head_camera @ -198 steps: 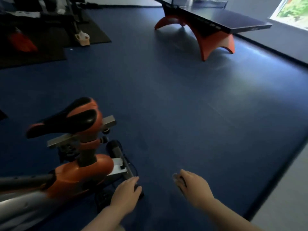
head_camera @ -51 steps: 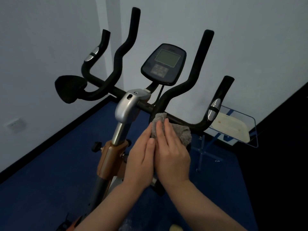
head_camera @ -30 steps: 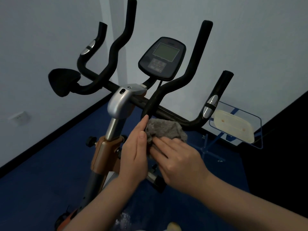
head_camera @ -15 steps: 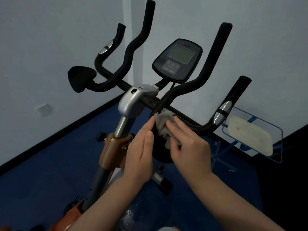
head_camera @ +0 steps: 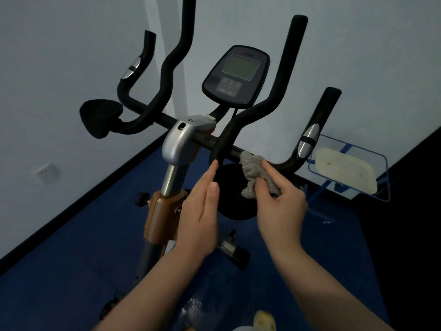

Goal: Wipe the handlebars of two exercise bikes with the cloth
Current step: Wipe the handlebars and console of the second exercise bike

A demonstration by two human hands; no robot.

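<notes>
An exercise bike stands in front of me with black foam handlebars (head_camera: pixel 284 75) branching into several upright grips, and a grey console (head_camera: pixel 236 76) between them. My right hand (head_camera: pixel 280 201) pinches a crumpled grey cloth (head_camera: pixel 253 172) against the lower crossbar, just right of the bike's middle. My left hand (head_camera: pixel 200 211) is flat with straight fingers, its fingertips touching the base of the inner right grip beside the cloth. A round black elbow pad (head_camera: pixel 235 199) sits partly hidden behind both hands.
The silver stem clamp (head_camera: pixel 180 138) and orange post (head_camera: pixel 160 216) are left of my hands. A left elbow pad (head_camera: pixel 99 117) juts out. A blue wire stand with a cream tray (head_camera: pixel 346 169) is at right. White walls meet in the corner ahead; the floor is blue.
My right hand slid the cloth rightward along the crossbar, away from the inner grip's base. My left hand stayed flat beside it. The view shifted slightly.
</notes>
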